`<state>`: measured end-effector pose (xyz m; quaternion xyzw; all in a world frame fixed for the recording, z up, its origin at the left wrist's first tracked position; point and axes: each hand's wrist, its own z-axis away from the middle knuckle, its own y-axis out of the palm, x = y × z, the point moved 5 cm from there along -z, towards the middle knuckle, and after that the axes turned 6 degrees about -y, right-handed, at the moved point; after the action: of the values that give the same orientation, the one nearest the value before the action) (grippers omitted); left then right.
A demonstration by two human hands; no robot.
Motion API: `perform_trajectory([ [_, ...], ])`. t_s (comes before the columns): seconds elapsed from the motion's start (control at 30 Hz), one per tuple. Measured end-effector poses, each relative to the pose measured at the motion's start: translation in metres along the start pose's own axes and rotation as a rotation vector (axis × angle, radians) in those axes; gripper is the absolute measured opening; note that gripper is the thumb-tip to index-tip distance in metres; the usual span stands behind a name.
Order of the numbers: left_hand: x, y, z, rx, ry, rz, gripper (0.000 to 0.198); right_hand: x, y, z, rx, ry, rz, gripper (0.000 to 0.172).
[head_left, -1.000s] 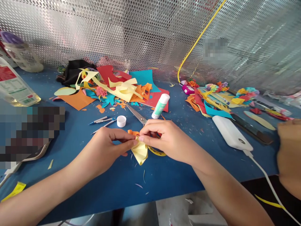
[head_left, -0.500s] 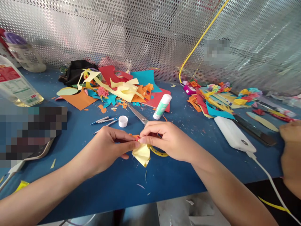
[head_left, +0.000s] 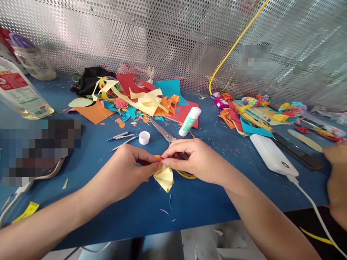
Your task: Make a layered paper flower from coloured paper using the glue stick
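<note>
Between my two hands is a small paper flower [head_left: 164,179], pale yellow and creased below, with bits of red and orange at the pinched end. My left hand [head_left: 135,162] closes thumb and finger on that end from the left. From the right, my right hand [head_left: 187,155] pinches the same spot, its fingertips touching my left ones. Scissors [head_left: 163,131] lie partly under my right hand, blades pointing away and yellow handles mostly covered. Just beyond stands a tilted glue stick [head_left: 189,122]; its white cap [head_left: 144,137] sits apart, beside a blue compass [head_left: 123,138].
Coloured paper scraps [head_left: 146,101] are heaped at the back. A bottle [head_left: 23,90] and a phone [head_left: 43,151] are at left. To the right lie a white power bank [head_left: 273,155] with a cable, more paper pieces [head_left: 244,119], and another person's arm [head_left: 337,173].
The view has shifted slightly, so the table things appear a little further right. Both hands keep their pinch on the paper flower, with only small finger movement.
</note>
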<state>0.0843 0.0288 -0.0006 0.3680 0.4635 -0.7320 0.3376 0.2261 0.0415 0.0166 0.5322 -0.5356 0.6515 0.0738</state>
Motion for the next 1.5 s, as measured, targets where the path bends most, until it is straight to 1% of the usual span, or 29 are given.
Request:
perform_trajectory([
  [0.1,0.002,0.002,-0.001,0.058,-0.051,-0.002,0.026,0.0,-0.003,-0.001,-0.022,-0.027,0.018,0.014],
  [0.17,0.001,0.002,-0.002,0.076,-0.04,0.061,0.026,0.002,-0.005,-0.001,-0.026,-0.06,0.022,0.013],
  [0.27,-0.003,0.002,-0.002,0.169,-0.035,0.149,0.024,0.006,-0.008,-0.001,-0.011,-0.104,0.016,0.014],
  [0.33,-0.005,0.002,-0.001,0.235,-0.051,0.169,0.022,0.007,-0.01,-0.001,0.0,-0.122,0.012,0.014],
  [0.4,-0.006,0.001,0.0,0.249,-0.049,0.168,0.02,0.008,-0.009,-0.001,0.006,-0.127,0.01,0.014],
  [0.5,-0.004,0.0,-0.001,0.225,-0.034,0.155,0.02,0.007,-0.007,-0.001,0.006,-0.113,-0.007,0.013],
  [0.63,-0.004,0.001,-0.001,0.178,0.003,0.096,0.021,0.005,-0.004,-0.001,-0.006,-0.051,-0.053,0.015],
  [0.73,-0.007,-0.001,-0.001,0.071,0.096,-0.002,0.023,0.003,-0.005,0.001,-0.041,-0.004,-0.053,0.015],
  [0.83,-0.011,-0.004,0.001,-0.024,0.212,-0.109,0.022,0.003,-0.007,0.004,-0.075,0.04,-0.003,0.015],
  [1.0,-0.016,-0.003,0.006,-0.134,0.431,-0.293,0.022,0.005,-0.007,0.005,-0.06,0.046,0.034,0.013],
  [1.13,-0.017,0.0,0.011,-0.222,0.502,-0.406,0.024,0.005,-0.002,0.003,-0.068,0.041,0.041,0.011],
  [1.23,-0.017,0.001,0.013,-0.276,0.494,-0.457,0.024,0.003,0.002,0.001,-0.093,0.044,0.039,0.01],
  [1.3,-0.015,-0.001,0.013,-0.287,0.465,-0.472,0.023,0.001,0.005,0.0,-0.102,0.06,0.013,0.011],
  [1.4,-0.011,-0.002,0.01,-0.228,0.377,-0.443,0.023,-0.002,0.009,0.0,-0.108,0.094,-0.045,0.011],
  [1.5,-0.006,-0.003,0.005,-0.157,0.258,-0.38,0.025,-0.004,0.012,0.001,-0.117,0.128,-0.08,0.007],
])
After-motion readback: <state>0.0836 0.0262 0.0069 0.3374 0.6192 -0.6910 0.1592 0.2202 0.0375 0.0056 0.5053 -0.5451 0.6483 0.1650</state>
